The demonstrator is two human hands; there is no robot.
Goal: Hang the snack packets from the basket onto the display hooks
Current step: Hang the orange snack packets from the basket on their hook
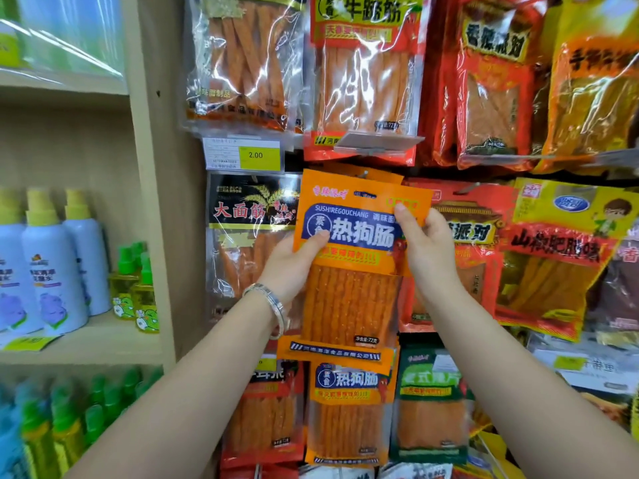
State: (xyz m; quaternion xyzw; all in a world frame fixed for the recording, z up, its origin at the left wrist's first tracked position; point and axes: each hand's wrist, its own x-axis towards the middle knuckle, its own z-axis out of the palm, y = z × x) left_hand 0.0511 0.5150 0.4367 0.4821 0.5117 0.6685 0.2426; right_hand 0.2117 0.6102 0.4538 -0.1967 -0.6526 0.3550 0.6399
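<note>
Two hands: the left hand (294, 261) and right hand (428, 247) each grip one side of the same orange packet (349, 299).
Left grip: thumb on the front at the left edge, fingers hidden behind; bracelet (273, 302) on the wrist.
Right grip: thumb on the front near the upper right corner.
Packet: upright, slightly tilted, held up against the middle display row.
Behind: a matching packet (349, 416) hangs below.
Upper left: price tag (242, 153) reading 2.00.
Far left: spray bottles (52, 271) on a shelf.

Glossy orange plastic snack packet (349, 264), crinkly clear film packs (242, 60), shiny metal bangle (273, 299)
</note>
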